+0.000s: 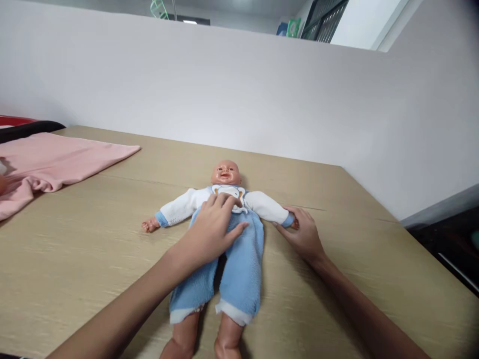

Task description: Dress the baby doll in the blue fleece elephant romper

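Observation:
A baby doll (243,249) in a blue and white fleece outfit lies on its back, its head toward the wall and its bare legs toward me. My left hand (216,222) rests on the doll's chest and belly with the fingers spread, partly covering the animal-face print. At the doll's arm on the right, my right hand (305,234) has its thumb and fingers around the blue sleeve cuff (288,220). Part of the doll's hand there is hidden by my fingers. The doll's other arm stretches out to the left on the tabletop.
The wooden table (337,309) ends at a white wall (224,89). A pink cloth (71,157) is spread at the left, beside a black item (33,129) and something red behind it. Dark objects stand past the table's right edge.

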The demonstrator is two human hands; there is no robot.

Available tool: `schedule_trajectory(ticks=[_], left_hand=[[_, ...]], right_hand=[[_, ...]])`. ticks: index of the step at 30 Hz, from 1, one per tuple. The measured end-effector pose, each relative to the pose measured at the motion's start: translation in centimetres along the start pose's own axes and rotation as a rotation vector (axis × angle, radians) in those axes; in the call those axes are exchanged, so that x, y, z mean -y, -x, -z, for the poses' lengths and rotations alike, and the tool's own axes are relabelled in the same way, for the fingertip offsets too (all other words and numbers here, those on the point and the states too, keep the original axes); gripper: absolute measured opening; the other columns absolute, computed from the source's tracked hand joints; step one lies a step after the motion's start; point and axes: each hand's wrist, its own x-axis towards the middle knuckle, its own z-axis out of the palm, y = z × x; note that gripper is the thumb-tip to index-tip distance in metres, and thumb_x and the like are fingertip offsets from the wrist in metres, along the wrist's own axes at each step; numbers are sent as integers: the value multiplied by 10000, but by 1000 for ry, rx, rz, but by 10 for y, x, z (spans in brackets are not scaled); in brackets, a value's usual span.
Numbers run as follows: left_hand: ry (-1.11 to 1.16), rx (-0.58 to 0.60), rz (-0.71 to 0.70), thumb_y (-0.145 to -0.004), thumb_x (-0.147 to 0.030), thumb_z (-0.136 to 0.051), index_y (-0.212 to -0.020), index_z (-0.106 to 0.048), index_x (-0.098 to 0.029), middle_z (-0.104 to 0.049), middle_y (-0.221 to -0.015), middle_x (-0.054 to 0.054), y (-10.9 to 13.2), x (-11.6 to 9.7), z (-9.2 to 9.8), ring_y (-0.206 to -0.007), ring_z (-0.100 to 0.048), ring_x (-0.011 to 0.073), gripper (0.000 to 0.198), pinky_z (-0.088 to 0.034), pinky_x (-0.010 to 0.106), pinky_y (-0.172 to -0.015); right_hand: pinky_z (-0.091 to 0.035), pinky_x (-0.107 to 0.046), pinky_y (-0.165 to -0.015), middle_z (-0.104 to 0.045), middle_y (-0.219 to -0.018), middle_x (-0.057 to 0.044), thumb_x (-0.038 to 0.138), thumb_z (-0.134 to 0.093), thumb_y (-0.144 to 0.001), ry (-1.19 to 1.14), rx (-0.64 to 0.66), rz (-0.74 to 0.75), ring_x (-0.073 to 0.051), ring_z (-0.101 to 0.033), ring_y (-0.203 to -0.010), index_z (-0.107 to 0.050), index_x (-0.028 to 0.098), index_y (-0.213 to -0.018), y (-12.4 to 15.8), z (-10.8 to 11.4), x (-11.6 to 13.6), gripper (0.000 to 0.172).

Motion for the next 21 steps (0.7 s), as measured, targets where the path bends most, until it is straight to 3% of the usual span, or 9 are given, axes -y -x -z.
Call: schedule_trajectory(ticks=[3, 6, 11, 12, 14, 16, 17, 19, 21], left_hand=[[-88, 93, -88, -916, -394, -856, -1349, -583, -173, -607, -1426, 171, -43, 5, -19, -1354, -511, 394, 557, -466, 553, -1137], [-142, 153, -206, -790, -387, -964, -1377, -564, -159, -610, -1444, 170, -77, 9, -33, -1334, -522, 391, 746, -477, 525, -1127], [-80, 117, -299, -879, -293, -829, -1351, -556, -180, -682, -1324, 133, -97, 19, -46, -1172, -603, 343, 556, -503, 483, -1006], [-42, 96, -295, -880, -275, -807, -1322, -572, -182, -697, -1284, 127, -97, 22, -48, -1133, -614, 335, 509, -505, 477, -980], [68, 40, -261, -845, -253, -795, -1230, -609, -192, -722, -1182, 107, -96, 29, -49, -1061, -630, 321, 432, -509, 457, -927], [211, -41, -208, -791, -262, -810, -1137, -626, -207, -730, -1094, 83, -94, 35, -48, -1005, -643, 305, 395, -510, 427, -866], [290, -88, -177, -769, -273, -817, -1096, -627, -213, -727, -1058, 70, -93, 38, -47, -976, -649, 293, 383, -509, 411, -835], [451, -173, -119, -731, -289, -834, -1026, -626, -217, -719, -998, 43, -91, 44, -44, -915, -659, 261, 368, -516, 383, -800], [608, -249, -47, -695, -295, -857, -966, -634, -225, -721, -957, 21, -89, 50, -40, -882, -669, 239, 357, -545, 383, -823]], right_hand=[[-531, -510, -905, -775, -1050, -96, 429, -859, -880, 65, -93, 55, -327, -693, -939, -712, 256, -1189, -8, 12, 11, 384], [-564, -464, -878, -771, -1058, -79, 314, -828, -899, 65, -59, 170, -302, -722, -959, -696, 251, -1203, -22, 31, 26, 338], [-621, -381, -816, -776, -1104, -49, 196, -799, -902, 38, 15, 327, -256, -759, -990, -662, 275, -1298, -51, 52, 62, 426], [-637, -383, -825, -765, -1157, -58, 210, -818, -896, -28, -26, 317, -262, -758, -1032, -641, 286, -1332, -53, 48, 69, 476], [-655, -400, -820, -692, -1303, -88, 248, -824, -900, -253, -242, 236, -281, -722, -1156, -584, 309, -1380, -53, 33, 79, 541], [-640, -414, -803, -605, -1375, -103, 288, -759, -943, -532, -499, 109, -282, -678, -1197, -543, 326, -1356, -46, 8, 84, 467], [-621, -427, -828, -595, -1357, -100, 304, -709, -972, -651, -561, 44, -273, -669, -1170, -543, 323, -1307, -41, -5, 84, 375], [-562, -447, -920, -626, -1238, -77, 322, -646, -1006, -802, -502, -99, -253, -653, -1108, -559, 299, -1192, -28, -27, 82, 206], [-510, -423, -951, -635, -1123, -45, 331, -625, -1030, -856, -332, -268, -223, -632, -1024, -580, 276, -1117, -17, -43, 78, 112]])
